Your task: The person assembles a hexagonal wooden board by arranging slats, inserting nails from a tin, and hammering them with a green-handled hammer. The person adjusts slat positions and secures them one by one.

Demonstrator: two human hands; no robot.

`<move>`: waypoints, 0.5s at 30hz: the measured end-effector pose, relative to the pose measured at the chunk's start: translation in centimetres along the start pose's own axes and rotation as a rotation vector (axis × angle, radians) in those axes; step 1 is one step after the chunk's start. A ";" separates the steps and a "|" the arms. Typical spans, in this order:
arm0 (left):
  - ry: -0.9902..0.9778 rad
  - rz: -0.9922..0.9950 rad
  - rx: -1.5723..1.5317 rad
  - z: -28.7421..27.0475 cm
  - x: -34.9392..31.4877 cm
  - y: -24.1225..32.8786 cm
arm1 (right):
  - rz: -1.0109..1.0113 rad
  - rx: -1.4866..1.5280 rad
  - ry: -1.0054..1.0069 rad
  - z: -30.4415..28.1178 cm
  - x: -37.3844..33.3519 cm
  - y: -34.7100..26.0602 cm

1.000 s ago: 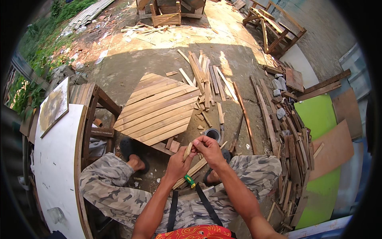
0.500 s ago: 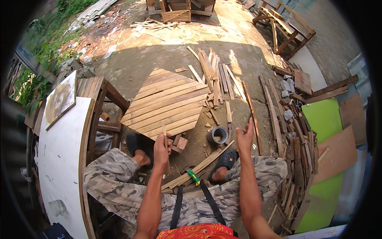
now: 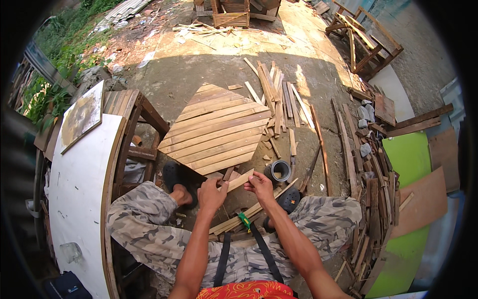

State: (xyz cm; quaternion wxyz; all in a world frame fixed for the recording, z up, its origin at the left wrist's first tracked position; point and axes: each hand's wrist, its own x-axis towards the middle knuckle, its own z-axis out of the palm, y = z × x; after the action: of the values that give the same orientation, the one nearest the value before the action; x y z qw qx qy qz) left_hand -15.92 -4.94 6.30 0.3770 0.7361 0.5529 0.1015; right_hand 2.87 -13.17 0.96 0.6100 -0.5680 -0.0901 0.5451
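Note:
Between my hands is a short, pale wooden slat (image 3: 239,182), held slanting up to the right. My left hand (image 3: 213,193) is closed round its lower left end. At the other end, the fingers of my right hand (image 3: 261,186) pinch the tip. Just beyond lies a panel of wooden slats (image 3: 217,130), its strips running diagonally and its near edge close to my left hand. A grey round container (image 3: 280,171) stands on the ground beyond my right hand. Nearer to me, a green and yellow handled tool (image 3: 244,221) rests by several long strips (image 3: 259,212).
At the left stands a wooden table with a white top (image 3: 82,194) and a stained board (image 3: 82,117). Loose slats (image 3: 276,94) lie beyond the panel. Scrap wood (image 3: 371,199) is piled at the right, beside green sheets (image 3: 408,154). A wooden frame (image 3: 366,37) stands far right.
My right hand has come left and down from open air to grip the slat's end. The slat, upright in my left hand before, now lies across between both hands. The view has shifted slightly.

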 end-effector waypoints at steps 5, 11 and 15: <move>0.211 -0.209 -0.120 -1.0 1.3 -4.1 | -0.041 0.069 0.104 0.5 2.1 0.4; 0.124 -0.542 -1.012 0.4 2.5 -6.2 | -0.028 0.046 0.102 1.8 3.2 0.1; 0.229 -0.542 -1.151 1.2 2.5 -6.6 | -0.036 -0.003 0.109 2.0 3.4 0.0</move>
State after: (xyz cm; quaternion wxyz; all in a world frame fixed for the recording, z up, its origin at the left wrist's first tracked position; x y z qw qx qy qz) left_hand -19.20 -2.51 0.36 0.6625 0.2349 0.6129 0.3609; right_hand 2.74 -9.35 -0.11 0.6230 -0.5959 -0.0678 0.5021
